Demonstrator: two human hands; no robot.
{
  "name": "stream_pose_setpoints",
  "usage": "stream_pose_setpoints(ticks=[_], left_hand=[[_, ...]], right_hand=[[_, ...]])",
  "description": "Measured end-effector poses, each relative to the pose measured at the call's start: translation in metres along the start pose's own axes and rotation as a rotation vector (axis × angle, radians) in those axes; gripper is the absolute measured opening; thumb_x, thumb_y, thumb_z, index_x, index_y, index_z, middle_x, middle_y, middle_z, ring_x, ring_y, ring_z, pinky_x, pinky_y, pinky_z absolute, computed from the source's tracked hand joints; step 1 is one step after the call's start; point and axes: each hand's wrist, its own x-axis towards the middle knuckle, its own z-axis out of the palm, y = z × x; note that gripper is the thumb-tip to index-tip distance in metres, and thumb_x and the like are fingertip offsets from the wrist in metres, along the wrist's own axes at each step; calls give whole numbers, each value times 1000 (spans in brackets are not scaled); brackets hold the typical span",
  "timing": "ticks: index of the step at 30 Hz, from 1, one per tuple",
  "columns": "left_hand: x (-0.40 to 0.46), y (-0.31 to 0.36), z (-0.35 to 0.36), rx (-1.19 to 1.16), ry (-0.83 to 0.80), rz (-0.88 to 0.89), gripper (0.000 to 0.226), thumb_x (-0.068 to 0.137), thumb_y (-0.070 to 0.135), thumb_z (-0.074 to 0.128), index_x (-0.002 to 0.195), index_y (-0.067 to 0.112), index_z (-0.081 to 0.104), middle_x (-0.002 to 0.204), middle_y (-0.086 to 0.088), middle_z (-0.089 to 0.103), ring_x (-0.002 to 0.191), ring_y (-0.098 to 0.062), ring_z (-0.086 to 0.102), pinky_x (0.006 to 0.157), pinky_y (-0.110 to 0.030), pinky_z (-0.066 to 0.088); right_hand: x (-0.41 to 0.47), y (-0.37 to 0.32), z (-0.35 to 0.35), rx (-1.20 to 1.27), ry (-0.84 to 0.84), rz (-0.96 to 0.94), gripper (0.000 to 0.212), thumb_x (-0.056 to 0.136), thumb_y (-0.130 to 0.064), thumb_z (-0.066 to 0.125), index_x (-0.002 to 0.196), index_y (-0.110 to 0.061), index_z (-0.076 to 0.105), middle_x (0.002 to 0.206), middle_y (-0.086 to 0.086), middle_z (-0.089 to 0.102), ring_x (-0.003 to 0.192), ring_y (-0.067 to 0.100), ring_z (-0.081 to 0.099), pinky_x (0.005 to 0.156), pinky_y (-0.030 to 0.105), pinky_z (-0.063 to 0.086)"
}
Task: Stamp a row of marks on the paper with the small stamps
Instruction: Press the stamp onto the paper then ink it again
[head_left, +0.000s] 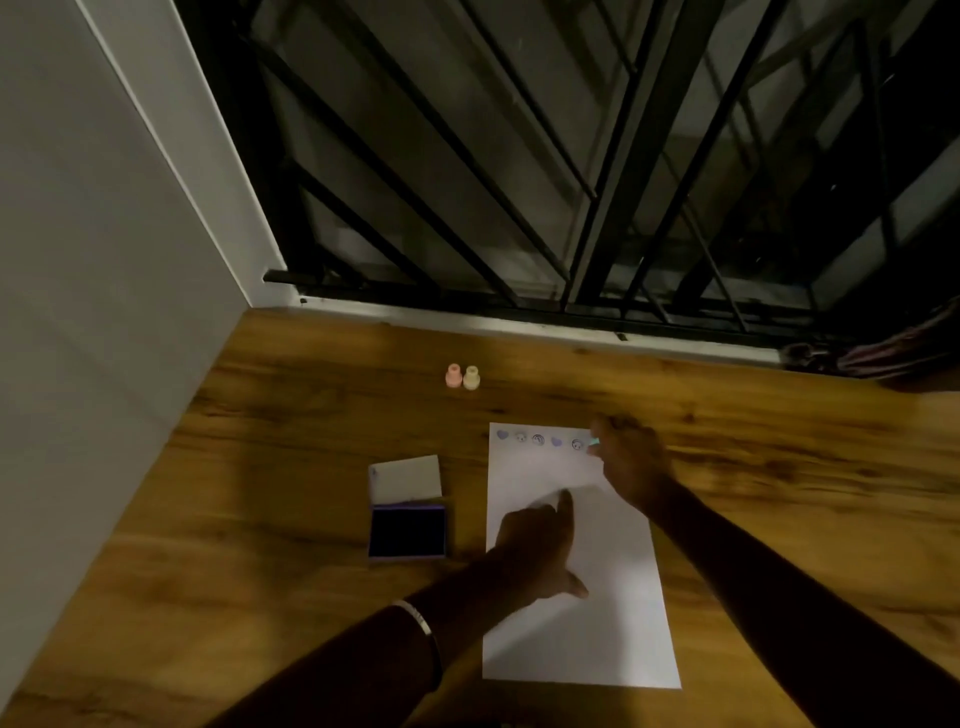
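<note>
Five purple marks (538, 439) line the paper (571, 597) top, where the right hand (631, 462) fingers clamp a green stamp (595, 442) while the left hand (537, 545) presses flat, fingers apart.

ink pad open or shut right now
Open. The ink pad shows its dark inked surface, and its pale lid is flipped back behind it on the wooden table, left of the paper.

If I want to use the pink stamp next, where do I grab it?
Pinch the narrow neck at the top of the pink stamp, coming straight down from above. It stands upright on the table with its wider base down, so the slim top probably fits fingers best. The yellow stamp sits close on its right, so put your fingers front and back, not side to side.
</note>
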Motion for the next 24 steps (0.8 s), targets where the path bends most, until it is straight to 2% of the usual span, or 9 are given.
stream_pose_setpoints(ticks=[7, 11, 13, 15, 17, 19, 21, 24], left_hand=[[2, 0, 4, 3, 3, -23, 112, 63, 52, 81, 143, 20, 9, 123, -14, 56, 107, -33, 60, 88, -45, 52], [1, 1, 4, -2, 15, -19, 110, 66, 51, 80, 144, 20, 10, 126, -14, 54, 110, -33, 59, 92, -46, 51], [-1, 2, 1, 7, -2, -18, 110, 67, 50, 79, 146, 18, 10, 128, -15, 53, 113, -34, 57, 95, -47, 49], [-3, 4, -2, 18, -24, -27, 110, 68, 50, 79, 147, 17, 9, 130, -16, 52, 114, -35, 56, 96, -47, 48], [-5, 8, -8, 16, -39, -33, 108, 69, 49, 79, 146, 17, 11, 130, -16, 52, 115, -35, 56, 97, -48, 48], [-5, 9, -11, 6, -68, -46, 106, 68, 49, 80, 145, 17, 14, 129, -16, 52, 115, -35, 56, 98, -48, 48], [-5, 10, -14, -8, -87, -64, 103, 67, 48, 81, 143, 17, 17, 128, -15, 53, 115, -35, 56, 99, -48, 48], [-6, 9, -14, -15, -72, -51, 104, 67, 47, 81, 143, 15, 17, 129, -14, 53, 116, -34, 55, 99, -47, 48]], right_hand=[[7, 0, 0, -13, -80, -10, 37, 93, -24, 56, 125, -13, 43, 109, 12, 65, 98, 27, 63, 82, 41, 54], [10, -5, -1, -17, -102, 34, 31, 94, -25, 53, 122, -13, 46, 110, 13, 65, 98, 30, 64, 82, 42, 54], [12, -5, -5, 71, -144, 95, 27, 97, -24, 43, 119, -11, 53, 108, 17, 65, 97, 35, 62, 83, 47, 52], [12, 1, -7, 165, -173, 117, 31, 99, -23, 38, 119, -9, 56, 111, 20, 64, 102, 39, 59, 89, 51, 47], [10, 1, -11, 185, -170, 89, 33, 99, -26, 38, 120, -8, 56, 114, 19, 63, 105, 37, 58, 90, 47, 45], [6, -1, -14, 124, -110, 48, 26, 97, -25, 46, 118, -11, 52, 110, 13, 64, 98, 29, 62, 86, 39, 49], [4, -3, -21, 65, -2, 13, 19, 94, -25, 52, 111, -16, 47, 95, 5, 65, 81, 19, 63, 76, 35, 53], [2, -6, -37, 64, 74, 4, 16, 92, -29, 55, 99, -24, 42, 81, -3, 60, 69, 14, 57, 68, 33, 50]])
